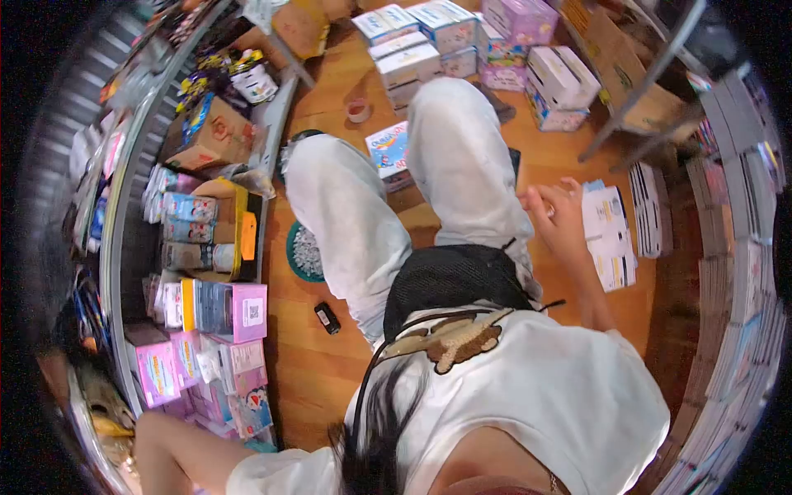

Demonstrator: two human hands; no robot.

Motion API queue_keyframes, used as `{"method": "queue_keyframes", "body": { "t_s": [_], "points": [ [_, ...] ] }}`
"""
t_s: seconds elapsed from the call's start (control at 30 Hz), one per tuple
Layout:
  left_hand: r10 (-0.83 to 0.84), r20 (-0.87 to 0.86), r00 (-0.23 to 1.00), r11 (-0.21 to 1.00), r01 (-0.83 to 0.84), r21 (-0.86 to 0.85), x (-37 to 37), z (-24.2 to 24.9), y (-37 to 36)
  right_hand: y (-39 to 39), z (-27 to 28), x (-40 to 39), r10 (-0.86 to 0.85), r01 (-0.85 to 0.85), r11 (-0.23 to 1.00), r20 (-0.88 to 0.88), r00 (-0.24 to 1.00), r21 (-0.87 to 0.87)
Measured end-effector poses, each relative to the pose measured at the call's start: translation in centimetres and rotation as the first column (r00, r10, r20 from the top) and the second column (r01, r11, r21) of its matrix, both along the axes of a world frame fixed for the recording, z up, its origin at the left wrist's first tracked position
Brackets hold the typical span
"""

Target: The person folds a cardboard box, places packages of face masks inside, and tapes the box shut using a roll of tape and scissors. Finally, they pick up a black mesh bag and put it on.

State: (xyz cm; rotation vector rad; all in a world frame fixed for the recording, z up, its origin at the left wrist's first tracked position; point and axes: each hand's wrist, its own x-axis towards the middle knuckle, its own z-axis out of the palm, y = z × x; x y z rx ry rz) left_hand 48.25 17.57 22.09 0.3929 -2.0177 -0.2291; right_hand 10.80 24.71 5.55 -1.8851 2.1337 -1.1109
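Observation:
My right hand (561,210) is raised beside my right knee, its fingers curled around something small that I cannot make out. Just beyond it, white printed sheets (609,235) lie on the wooden floor. My left arm bends down at the lower left, by the pink boxes (161,371) on the shelf, and its hand is out of sight. Between my knees stands a blue and white printed box (389,153). A green bowl of small white pieces (307,252) rests on the floor by my left leg, with a small black object (327,318) nearer to me.
Stacked white and purple boxes (450,29) stand ahead. On the left, a metal shelf (124,206) holds a cardboard box (210,132) and packaged goods. Piles of flat stacks (726,289) line the right side. A small red cup (357,109) sits on the floor ahead.

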Motion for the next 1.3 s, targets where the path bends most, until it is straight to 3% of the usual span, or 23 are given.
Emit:
{"method": "queue_keyframes", "body": {
  "t_s": [0.1,0.23,0.4,0.73,1.3],
  "points": [
    [0.012,0.009,1.000,0.993,-0.012,0.117,-2.2,-1.5,-1.5,-0.5,0.6,0.0,0.009,-0.013,0.998,0.062,0.998,0.061],
    [-0.002,0.010,1.000,0.974,0.000,0.227,-5.5,-3.6,-4.3,-0.7,-0.6,0.3,0.043,-0.041,0.999,0.065,0.997,-0.024],
    [-0.051,-0.013,0.999,0.945,0.052,0.322,-10.2,-6.0,-8.4,-0.2,-0.9,0.8,0.082,-0.083,0.996,0.048,0.995,0.015],
    [-0.102,-0.014,0.995,0.930,0.101,0.354,-14.3,-6.6,-10.2,-0.8,-0.7,0.5,0.116,-0.116,0.993,0.027,0.993,0.007],
    [-0.143,0.040,0.989,0.915,0.117,0.387,-11.2,-7.0,-6.9,-0.3,-0.3,0.7,0.119,-0.121,0.993,0.082,0.990,0.012]
  ]
}}
